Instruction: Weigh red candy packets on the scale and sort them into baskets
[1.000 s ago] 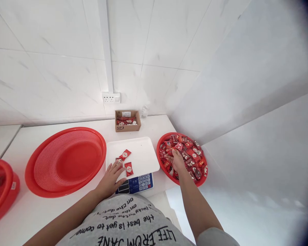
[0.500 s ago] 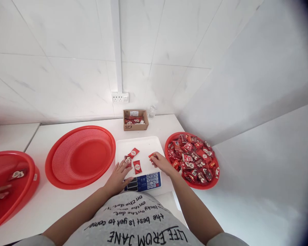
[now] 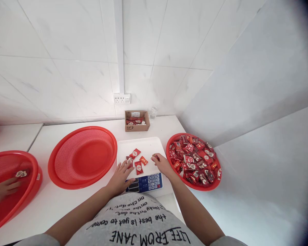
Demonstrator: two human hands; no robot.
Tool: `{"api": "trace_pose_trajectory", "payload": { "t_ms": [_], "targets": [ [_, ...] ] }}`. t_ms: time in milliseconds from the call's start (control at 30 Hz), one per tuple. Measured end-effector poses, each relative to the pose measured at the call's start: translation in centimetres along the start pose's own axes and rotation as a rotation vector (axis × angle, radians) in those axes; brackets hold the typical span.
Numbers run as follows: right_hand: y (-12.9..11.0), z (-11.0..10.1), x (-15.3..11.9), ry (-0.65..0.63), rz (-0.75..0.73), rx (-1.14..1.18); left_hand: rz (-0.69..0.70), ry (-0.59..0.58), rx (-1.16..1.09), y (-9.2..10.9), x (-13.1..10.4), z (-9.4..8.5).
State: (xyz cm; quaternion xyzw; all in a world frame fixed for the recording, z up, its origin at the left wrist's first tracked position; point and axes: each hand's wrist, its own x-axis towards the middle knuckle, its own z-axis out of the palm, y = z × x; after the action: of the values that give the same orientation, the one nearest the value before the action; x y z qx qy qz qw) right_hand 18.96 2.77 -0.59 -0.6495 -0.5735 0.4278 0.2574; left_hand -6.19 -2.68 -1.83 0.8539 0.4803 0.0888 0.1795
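A white weighing tray on a scale with a blue keypad holds several small wrapped packets. My left hand lies at the tray's left edge, fingers spread, fingertips at a dark red packet. Beside it are a red packet, another red packet and a smaller orange-red one. Over the tray's right side, my right hand has thumb and fingers pinched together; a small dark reddish bit shows at the fingertips, too small to identify.
On the right, a red basket is heaped with packets. A wide red basket stands left. Another person's hand reaches into a far-left red basket near one packet. Behind the scale are a cardboard box and a clear cup.
The small orange-red packet has left my right hand and lies on the tray. My right hand has shifted slightly right. The other person's hand has moved right, towards the packet in the far-left basket.
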Motion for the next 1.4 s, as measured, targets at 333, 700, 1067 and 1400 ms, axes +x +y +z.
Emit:
{"api": "trace_pose_trajectory", "payload": {
  "t_ms": [333,700,1067,1400],
  "targets": [
    [6.8,-6.4,-1.7,0.422,0.125,-0.295,-0.058,0.009,0.012,-0.1,3.7,1.7],
    [10.0,-5.0,-2.0,0.405,0.126,-0.311,-0.123,0.023,0.101,2.1,7.1,2.3],
    [10.4,-4.9,-2.3,0.351,0.025,-0.216,-0.233,0.121,0.156,2.1,9.2,2.5],
    [9.4,-5.4,-3.4,0.232,-0.056,-0.132,-0.352,0.142,0.197,3.6,8.3,1.8]
  ]
}}
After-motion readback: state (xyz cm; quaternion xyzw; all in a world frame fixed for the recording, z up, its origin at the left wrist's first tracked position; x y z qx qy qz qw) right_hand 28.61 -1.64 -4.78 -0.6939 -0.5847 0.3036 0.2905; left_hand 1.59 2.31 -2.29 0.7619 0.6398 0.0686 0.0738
